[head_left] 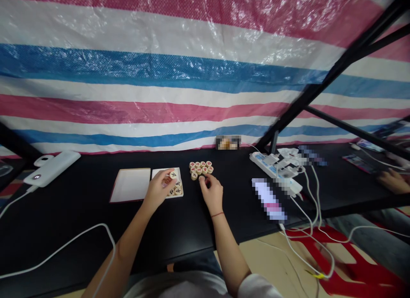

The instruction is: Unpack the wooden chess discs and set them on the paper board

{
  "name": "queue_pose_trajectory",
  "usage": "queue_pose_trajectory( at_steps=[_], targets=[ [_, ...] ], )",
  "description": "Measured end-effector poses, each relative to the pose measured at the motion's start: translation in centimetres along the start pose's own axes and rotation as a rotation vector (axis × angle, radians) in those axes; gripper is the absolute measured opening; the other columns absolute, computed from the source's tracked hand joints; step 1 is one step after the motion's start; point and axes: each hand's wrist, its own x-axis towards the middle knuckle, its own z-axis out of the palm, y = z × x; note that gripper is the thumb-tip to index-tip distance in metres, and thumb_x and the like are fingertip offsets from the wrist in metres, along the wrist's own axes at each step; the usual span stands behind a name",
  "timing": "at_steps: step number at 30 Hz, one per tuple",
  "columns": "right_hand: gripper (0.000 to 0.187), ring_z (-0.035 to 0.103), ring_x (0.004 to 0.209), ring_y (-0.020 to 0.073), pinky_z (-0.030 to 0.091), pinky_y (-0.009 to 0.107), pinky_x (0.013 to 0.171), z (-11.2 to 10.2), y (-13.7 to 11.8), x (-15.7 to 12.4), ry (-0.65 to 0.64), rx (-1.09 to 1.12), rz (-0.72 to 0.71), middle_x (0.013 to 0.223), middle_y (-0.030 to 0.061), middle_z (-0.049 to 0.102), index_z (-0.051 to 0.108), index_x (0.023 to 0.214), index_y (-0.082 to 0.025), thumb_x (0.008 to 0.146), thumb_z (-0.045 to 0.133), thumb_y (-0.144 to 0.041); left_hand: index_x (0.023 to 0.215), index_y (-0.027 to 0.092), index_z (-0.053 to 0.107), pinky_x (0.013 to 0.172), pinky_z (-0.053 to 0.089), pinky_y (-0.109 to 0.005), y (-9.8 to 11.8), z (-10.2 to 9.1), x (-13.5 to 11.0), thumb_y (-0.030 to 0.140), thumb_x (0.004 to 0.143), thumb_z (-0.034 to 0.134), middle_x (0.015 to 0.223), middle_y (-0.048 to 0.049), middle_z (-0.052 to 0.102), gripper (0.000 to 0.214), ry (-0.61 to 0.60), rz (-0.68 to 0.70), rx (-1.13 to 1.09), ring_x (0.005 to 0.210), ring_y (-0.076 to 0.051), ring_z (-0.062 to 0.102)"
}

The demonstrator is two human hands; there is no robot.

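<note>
My left hand point(157, 187) pinches a round wooden Chinese chess piece point(173, 175) with a dark character, holding it over the open white box point(181, 173). More chess pieces point(178, 190) with dark characters lie inside that box, partly covered by the hand. Just right of it, several chess pieces point(199, 171) with mostly red characters are grouped in rows on the black table point(179, 229). My right hand point(212, 193) is at the near edge of this group, thumb and fingers curled together; what is between them is hidden.
Left of the box lies its open lid point(132, 184). A white power bank point(53, 169) with a cable stands far left. To the right are a power strip point(275, 173), a pixelated phone point(269, 199) and tangled cables. Another person's hand point(394, 180) rests far right, above a red stool point(346, 264).
</note>
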Motion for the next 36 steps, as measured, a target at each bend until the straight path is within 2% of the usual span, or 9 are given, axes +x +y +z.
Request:
queue_pose_trajectory(
  at_steps=[4, 8, 11, 14, 18, 22, 28, 36],
  targets=[
    [0.035, 0.059, 0.071, 0.0148, 0.048, 0.027, 0.073, 0.0, -3.0, -1.2, -0.157, 0.334, -0.149, 0.086, 0.004, 0.068, 0.064, 0.11, -0.017, 0.085, 0.058, -0.041, 0.108, 0.024, 0.063, 0.08, 0.052, -0.029, 0.7, 0.6, -0.6, 0.026, 0.083, 0.059, 0.096, -0.003, 0.066, 0.025, -0.095, 0.21, 0.155, 0.083, -0.015, 0.063],
    [0.028, 0.061, 0.072, 0.0147, 0.051, 0.026, 0.071, 0.2, -5.5, -2.1, -0.203, 0.362, -0.207, 0.088, 0.0042, 0.069, 0.067, 0.102, -0.017, 0.083, 0.063, -0.037, 0.109, 0.025, 0.062, 0.087, 0.05, -0.032, 0.8, 1.1, -1.2, 0.021, 0.087, 0.054, 0.101, -0.004, 0.066, 0.024, -0.149, 0.284, 0.201, 0.095, -0.018, 0.063],
    [0.023, 0.062, 0.074, 0.0157, 0.052, 0.027, 0.07, 0.1, -6.0, -2.0, -0.185, 0.351, -0.249, 0.09, 0.0057, 0.069, 0.069, 0.099, -0.019, 0.085, 0.06, -0.034, 0.11, 0.025, 0.062, 0.09, 0.049, -0.035, 0.6, 1.2, -1.3, 0.024, 0.088, 0.054, 0.103, -0.0047, 0.067, 0.023, -0.134, 0.308, 0.243, 0.097, -0.02, 0.062],
    [0.025, 0.062, 0.073, 0.0157, 0.053, 0.028, 0.069, -0.2, -4.4, -1.4, -0.121, 0.334, -0.224, 0.098, 0.0088, 0.067, 0.069, 0.103, -0.018, 0.085, 0.058, -0.032, 0.113, 0.025, 0.06, 0.093, 0.047, -0.037, 0.4, 1.0, -1.2, 0.029, 0.089, 0.056, 0.107, -0.006, 0.066, 0.024, -0.121, 0.346, 0.31, 0.101, -0.021, 0.061],
    [0.032, 0.062, 0.072, 0.0175, 0.054, 0.031, 0.067, -0.7, -0.2, 0.0, 0.061, 0.288, 0.01, 0.094, 0.0104, 0.066, 0.062, 0.105, -0.015, 0.08, 0.059, -0.033, 0.115, 0.024, 0.06, 0.094, 0.045, -0.037, 0.5, 0.3, -0.9, 0.034, 0.091, 0.054, 0.106, -0.0071, 0.067, 0.027, -0.095, 0.331, 0.38, 0.102, -0.022, 0.06],
    [0.028, 0.064, 0.075, 0.0193, 0.053, 0.032, 0.07, -0.8, 2.7, 0.8, 0.041, 0.246, 0.095, 0.089, 0.0085, 0.068, 0.06, 0.097, -0.016, 0.077, 0.059, -0.036, 0.111, 0.021, 0.062, 0.089, 0.047, -0.035, 0.4, -0.3, -0.6, 0.032, 0.092, 0.051, 0.099, -0.0072, 0.068, 0.024, -0.063, 0.322, 0.36, 0.095, -0.021, 0.061],
    [0.026, 0.065, 0.079, 0.0208, 0.05, 0.033, 0.073, -0.1, 3.2, 0.7, -0.008, 0.123, 0.027, 0.088, 0.007, 0.07, 0.062, 0.096, -0.018, 0.081, 0.056, -0.039, 0.108, 0.021, 0.063, 0.089, 0.047, -0.035, 0.2, -0.6, -0.3, 0.032, 0.092, 0.049, 0.102, -0.0072, 0.068, 0.024, -0.048, 0.279, 0.321, 0.093, -0.02, 0.061],
    [0.022, 0.059, 0.085, 0.0221, 0.045, 0.035, 0.08, 0.9, 3.3, 0.8, -0.037, -0.061, -0.209, 0.092, 0.0092, 0.068, 0.065, 0.098, -0.017, 0.087, 0.05, -0.03, 0.104, 0.022, 0.064, 0.091, 0.047, -0.035, 0.1, -0.7, -0.1, 0.032, 0.091, 0.047, 0.101, -0.0068, 0.069, 0.024, -0.056, 0.265, 0.326, 0.097, -0.021, 0.062]
  ],
)
